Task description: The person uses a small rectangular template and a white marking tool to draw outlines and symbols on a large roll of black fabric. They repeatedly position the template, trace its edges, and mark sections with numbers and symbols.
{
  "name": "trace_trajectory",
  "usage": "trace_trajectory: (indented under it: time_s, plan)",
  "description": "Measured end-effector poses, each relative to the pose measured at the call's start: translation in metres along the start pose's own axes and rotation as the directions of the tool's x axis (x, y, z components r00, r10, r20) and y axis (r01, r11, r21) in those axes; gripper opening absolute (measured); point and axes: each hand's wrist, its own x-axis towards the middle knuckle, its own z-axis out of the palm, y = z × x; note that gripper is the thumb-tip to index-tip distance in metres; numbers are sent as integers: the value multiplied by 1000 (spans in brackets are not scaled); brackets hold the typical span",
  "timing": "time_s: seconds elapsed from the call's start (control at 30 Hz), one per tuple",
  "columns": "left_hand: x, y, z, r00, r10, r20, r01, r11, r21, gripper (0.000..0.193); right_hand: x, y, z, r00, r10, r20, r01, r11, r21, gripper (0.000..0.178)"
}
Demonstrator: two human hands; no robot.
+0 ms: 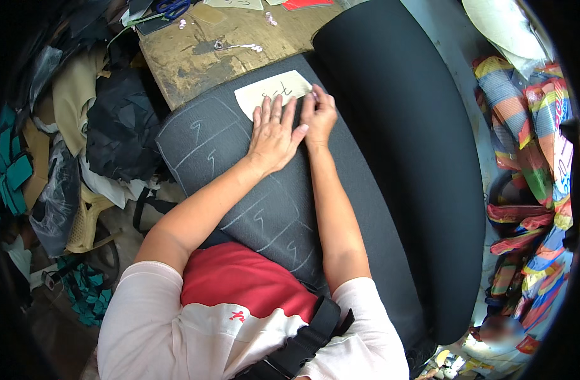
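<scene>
A pale paper template (255,96) with a handwritten mark lies on dark grey fabric (239,164) at the far end. My left hand (274,136) is open, its fingers spread flat over the template's near edge. Close beside it, my right hand (319,117) is closed in a pinch at the template's right corner. A small pinkish bit, seemingly chalk (314,95), shows at its fingertips. White chalk lines and handwritten marks divide the fabric into outlined shapes nearer to me.
A thick black fabric roll (404,145) lies along the right. Behind the fabric is a worn wooden tabletop (239,31) with blue-handled scissors (173,7) and small pinkish pieces. Dark scraps (122,120) and a beige plastic chair (87,218) stand left; colourful checked bags (511,95) are at right.
</scene>
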Motion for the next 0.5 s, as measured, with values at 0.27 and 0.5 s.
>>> trace_trajectory:
  time_s: [0.27, 0.5]
  plan:
    - [3, 2, 5, 989, -103, 102, 87, 984, 155, 69, 29, -25, -22, 918, 121, 378, -297, 840, 454, 19]
    - [4, -6, 0, 987, -104, 119, 82, 980, 179, 66, 21, -56, -12, 766, -56, 641, -11, 995, 100, 19]
